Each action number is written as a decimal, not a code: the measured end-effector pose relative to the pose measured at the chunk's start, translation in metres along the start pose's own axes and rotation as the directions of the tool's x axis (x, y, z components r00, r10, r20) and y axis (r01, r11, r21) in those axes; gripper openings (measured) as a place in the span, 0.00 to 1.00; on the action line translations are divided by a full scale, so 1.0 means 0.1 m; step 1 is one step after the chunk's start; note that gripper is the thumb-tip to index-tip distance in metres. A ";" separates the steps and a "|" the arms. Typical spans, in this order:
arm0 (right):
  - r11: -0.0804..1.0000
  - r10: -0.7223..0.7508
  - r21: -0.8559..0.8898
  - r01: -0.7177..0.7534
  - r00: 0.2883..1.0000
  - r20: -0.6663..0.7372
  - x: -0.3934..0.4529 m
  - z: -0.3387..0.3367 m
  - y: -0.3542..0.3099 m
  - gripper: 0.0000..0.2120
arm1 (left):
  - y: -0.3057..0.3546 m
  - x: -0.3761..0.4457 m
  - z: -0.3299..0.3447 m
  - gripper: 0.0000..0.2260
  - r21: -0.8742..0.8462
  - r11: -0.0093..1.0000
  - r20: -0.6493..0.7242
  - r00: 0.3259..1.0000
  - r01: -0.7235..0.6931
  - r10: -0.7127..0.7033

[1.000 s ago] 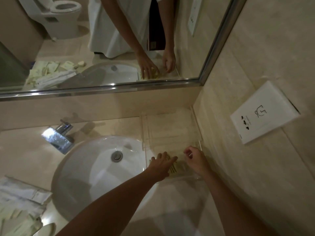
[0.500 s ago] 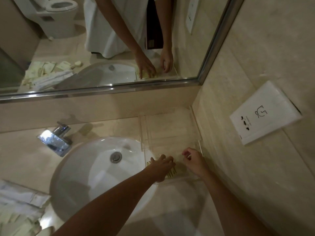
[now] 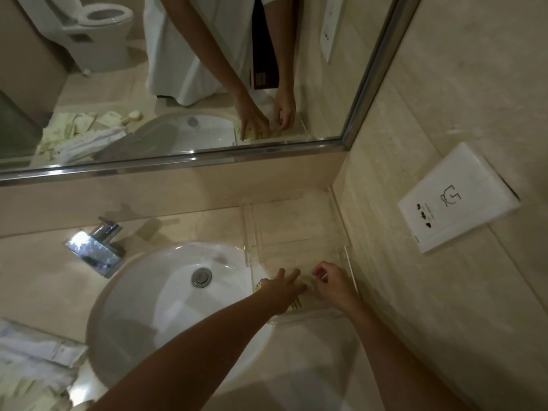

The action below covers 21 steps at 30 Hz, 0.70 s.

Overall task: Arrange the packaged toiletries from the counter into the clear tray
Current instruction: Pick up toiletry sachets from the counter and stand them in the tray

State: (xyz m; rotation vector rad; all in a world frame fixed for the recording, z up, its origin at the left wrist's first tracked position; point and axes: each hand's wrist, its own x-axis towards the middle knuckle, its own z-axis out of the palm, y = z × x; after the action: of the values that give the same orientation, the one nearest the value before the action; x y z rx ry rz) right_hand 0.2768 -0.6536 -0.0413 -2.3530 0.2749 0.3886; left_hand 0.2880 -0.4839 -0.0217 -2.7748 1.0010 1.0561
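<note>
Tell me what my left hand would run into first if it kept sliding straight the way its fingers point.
Probably the clear tray's inner divider wall just past the fingertips, then its empty back compartment. The left hand lies spread over a packet in the near section. The clear walls make depth uncertain.

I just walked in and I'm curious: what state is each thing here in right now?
Tray: on the counter, far part bare, a packet in its near end.
Packet: flat in the tray, under the hands.
Left hand: fingers spread, pressing the packet.
Right hand: fingers curled over the tray.
Pile: on the counter left of the sink.
Tap: no water running.
Sink: empty.
</note>
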 end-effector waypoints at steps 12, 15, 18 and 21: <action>1.000 -0.009 -0.004 0.009 1.000 0.018 -0.03 -0.04 -0.13 0.07 | -0.28 -0.18 0.04 0.46 0.049 0.994 -0.120 0.987 -0.103 0.108; 0.999 -0.028 -0.026 0.029 0.999 0.025 -0.02 -0.04 -0.22 0.09 | -0.42 -0.32 0.05 0.44 0.050 0.996 -0.183 0.980 -0.071 0.079; 0.998 -0.035 -0.056 0.037 0.999 0.036 -0.03 0.00 -0.39 0.07 | -0.61 -0.52 0.08 0.35 -0.008 1.000 -0.234 0.972 -0.008 0.006; 0.993 -0.069 -0.091 0.072 0.997 0.034 -0.08 0.06 -0.66 0.05 | -0.78 -0.80 0.08 0.25 -0.109 0.991 -0.262 0.959 0.079 -0.105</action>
State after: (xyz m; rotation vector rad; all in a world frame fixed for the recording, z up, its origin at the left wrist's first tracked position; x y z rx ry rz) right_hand 0.2882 -0.6017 -0.0014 -2.4370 0.1616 0.4111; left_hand 0.2821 -0.3751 0.0032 -3.0720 0.8486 0.7524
